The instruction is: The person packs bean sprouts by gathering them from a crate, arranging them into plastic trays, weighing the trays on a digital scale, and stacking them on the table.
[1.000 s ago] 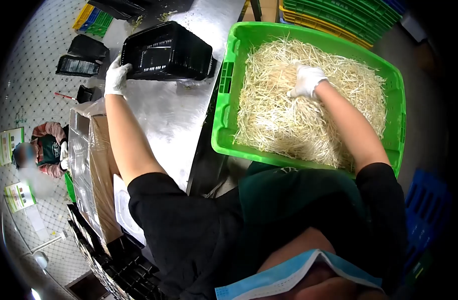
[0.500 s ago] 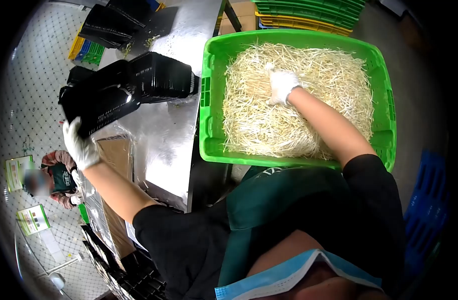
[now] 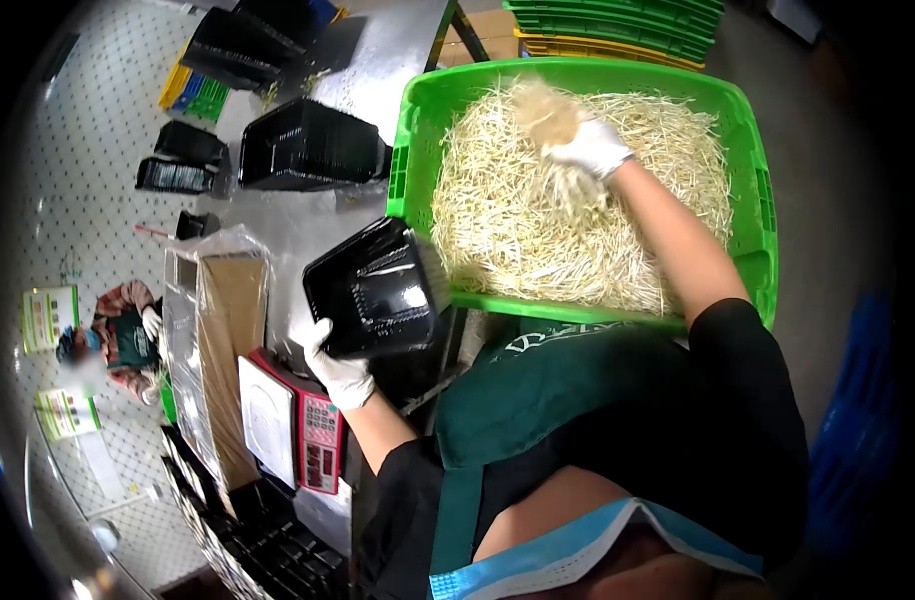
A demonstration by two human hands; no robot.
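Note:
My gloved left hand (image 3: 337, 368) grips the near edge of a black plastic tray (image 3: 377, 290), tilted with its hollow side up, beside the green crate's left wall. Inside the green crate (image 3: 409, 130) lies a thick bed of bean sprouts (image 3: 577, 250). Over the far part of that bed, my gloved right hand (image 3: 589, 148) is closed around a bunch of bean sprouts (image 3: 549, 118), blurred by motion. Some strands hang below the fingers.
Stacked black trays (image 3: 307, 145) stand on the metal table (image 3: 367, 60), left of the crate. A red scale (image 3: 317, 440) and a plastic-wrapped carton (image 3: 227, 340) are at lower left. Green and yellow crates (image 3: 617, 25) are stacked behind. Another person (image 3: 127, 340) works at far left.
My left hand has brought the black tray from the stack rightward and nearer, up to the crate. My right hand, earlier resting in the bean sprouts, now has a bunch lifted.

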